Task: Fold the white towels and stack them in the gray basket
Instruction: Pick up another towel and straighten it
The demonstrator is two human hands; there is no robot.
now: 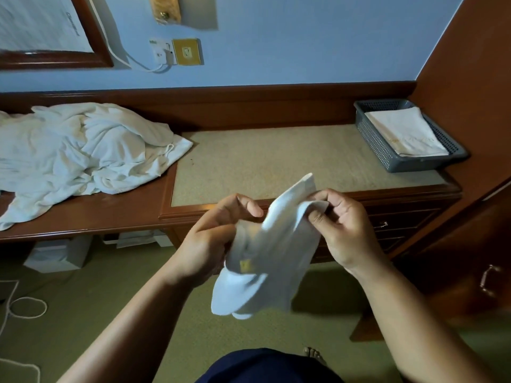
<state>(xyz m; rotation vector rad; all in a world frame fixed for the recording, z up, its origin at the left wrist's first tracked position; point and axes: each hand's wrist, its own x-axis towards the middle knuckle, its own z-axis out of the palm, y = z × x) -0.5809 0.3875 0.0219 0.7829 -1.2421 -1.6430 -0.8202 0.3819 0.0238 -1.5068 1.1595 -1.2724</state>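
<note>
Head view: one small white towel [265, 244] is up in the air, short of the tabletop [276, 158]. The right hand [343, 230] pinches its upper edge and the left hand [210, 244] grips lower down, so it hangs slantwise. The gray basket [387, 158] sits ahead on the right, nearer the right hand, with a folded towel [406, 134] inside. The unfolded heap [83, 150] lies far left.

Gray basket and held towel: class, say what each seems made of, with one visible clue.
The gray basket: probably moulded plastic, matte, judging by its regular perforated walls. The held towel: soft white cloth, possibly cotton; it drapes and creases limply.
</note>
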